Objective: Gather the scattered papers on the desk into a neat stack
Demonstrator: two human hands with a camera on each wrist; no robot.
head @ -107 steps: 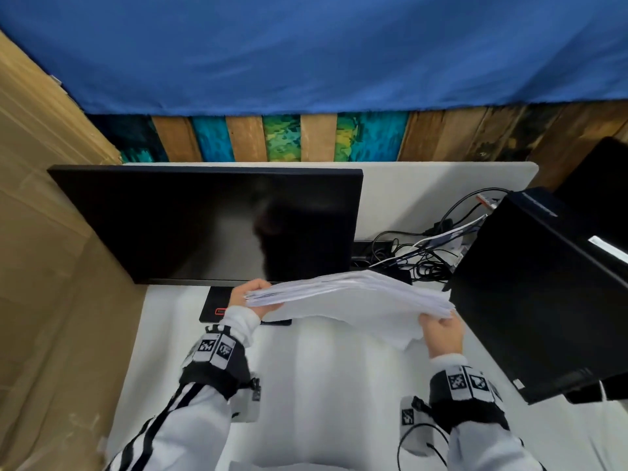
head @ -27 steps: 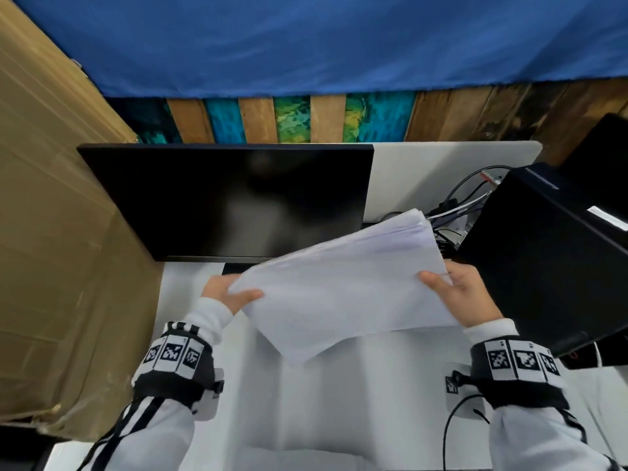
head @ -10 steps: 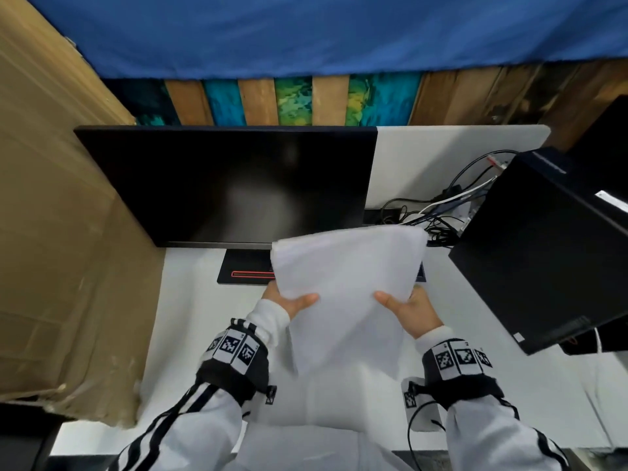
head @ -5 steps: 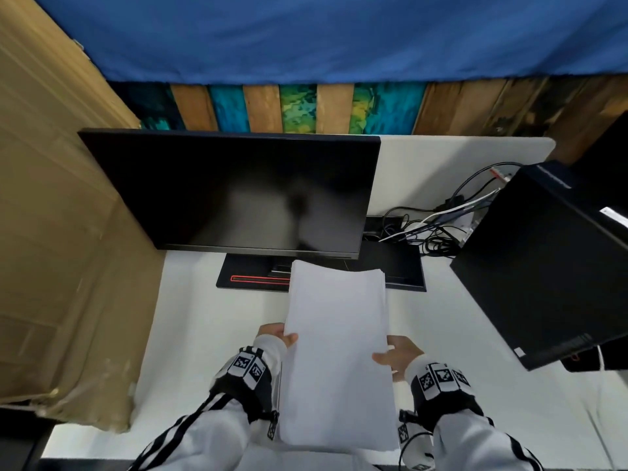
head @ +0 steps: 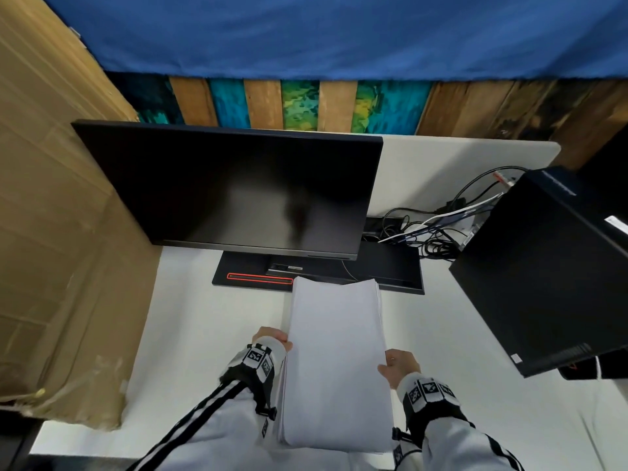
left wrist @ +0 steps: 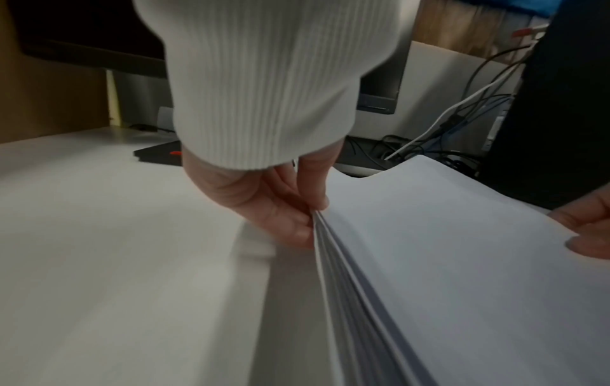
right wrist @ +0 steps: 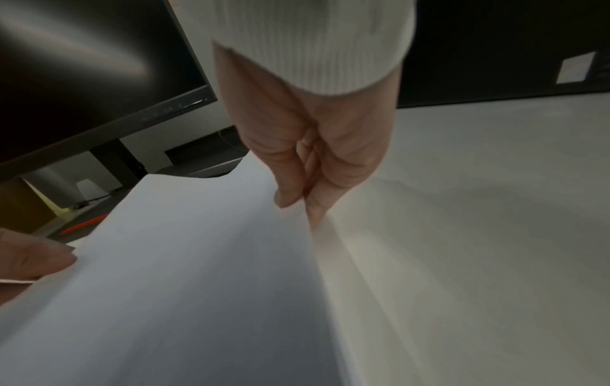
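A squared stack of white papers point(head: 336, 362) lies lengthwise over the white desk point(head: 210, 334), its far end at the monitor base and its near end at the desk's front edge. My left hand point(head: 272, 338) pinches the stack's left long edge, thumb on top and fingers under, as the left wrist view shows point(left wrist: 280, 206). My right hand point(head: 396, 363) pinches the right long edge the same way point(right wrist: 303, 182). In the wrist views the stack point(left wrist: 462, 261) point(right wrist: 198, 274) casts a shadow on the desk and seems slightly raised at the sides.
A dark monitor point(head: 238, 192) on a black base point(head: 390, 270) stands just beyond the stack. A black computer tower point(head: 543, 277) is on the right, with tangled cables point(head: 424, 229) behind. Cardboard point(head: 61, 249) walls the left side.
Over the last second the stack came down from a tilted, raised hold to lie nearly flat and lengthwise. Both hands slid back to its long sides near me.
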